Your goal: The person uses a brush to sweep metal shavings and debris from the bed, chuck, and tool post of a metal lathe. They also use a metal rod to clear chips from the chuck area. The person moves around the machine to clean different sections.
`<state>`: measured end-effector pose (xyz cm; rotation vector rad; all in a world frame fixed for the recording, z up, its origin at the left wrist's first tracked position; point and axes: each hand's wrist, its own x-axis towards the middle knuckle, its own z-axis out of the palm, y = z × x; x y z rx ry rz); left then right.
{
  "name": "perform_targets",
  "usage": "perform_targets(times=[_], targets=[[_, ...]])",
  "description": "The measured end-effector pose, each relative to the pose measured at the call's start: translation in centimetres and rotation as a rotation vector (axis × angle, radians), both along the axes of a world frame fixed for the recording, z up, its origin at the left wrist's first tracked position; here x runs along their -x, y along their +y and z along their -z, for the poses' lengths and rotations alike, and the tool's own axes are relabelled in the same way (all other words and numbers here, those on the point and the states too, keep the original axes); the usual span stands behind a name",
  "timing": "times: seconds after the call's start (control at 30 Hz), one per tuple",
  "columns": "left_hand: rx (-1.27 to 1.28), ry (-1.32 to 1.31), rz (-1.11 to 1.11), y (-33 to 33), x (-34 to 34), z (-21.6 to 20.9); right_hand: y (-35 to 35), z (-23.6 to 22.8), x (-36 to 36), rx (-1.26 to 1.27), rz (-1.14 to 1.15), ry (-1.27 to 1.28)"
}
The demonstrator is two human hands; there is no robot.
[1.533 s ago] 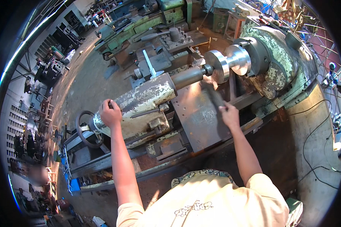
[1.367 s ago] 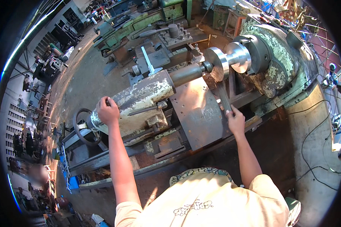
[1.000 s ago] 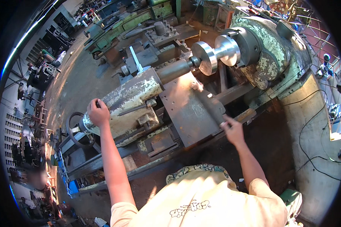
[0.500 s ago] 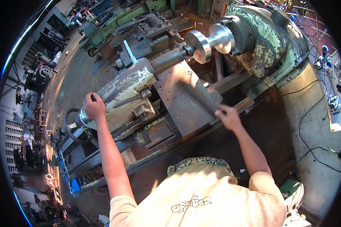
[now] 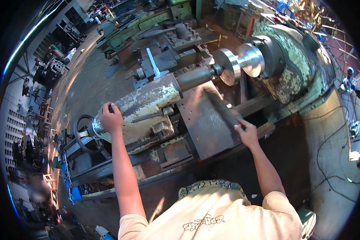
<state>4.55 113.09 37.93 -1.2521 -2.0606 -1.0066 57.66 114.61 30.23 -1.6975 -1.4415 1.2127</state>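
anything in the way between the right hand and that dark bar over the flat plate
Nothing visible: the right hand is already at the near end of the dark bar and appears to grip it. The bar is blurred, slanting away from the hand over the flat plate.

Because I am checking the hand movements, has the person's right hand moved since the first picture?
Yes. Judged against the left silver disc, the right hand has moved farther away, toward the person's body.
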Motion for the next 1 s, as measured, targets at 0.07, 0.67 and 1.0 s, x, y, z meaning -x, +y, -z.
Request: perform_targets(times=[0.07,0.67,1.0], targets=[[0.002,0.01,-0.007,0.0,0.0,-0.2,1.7,-0.2,-0.4,-0.417,0.013,-0.23],[-0.004,-0.02,0.05,0.1,0.3,-0.5,6.6,-2.9,11.7,-0.098,-0.081,-0.106],[-0.003,-0.024,0.059,-0.2,0.8,0.0,6.1,-2.5,16.4,-0.162,-0.251,-0.159]])
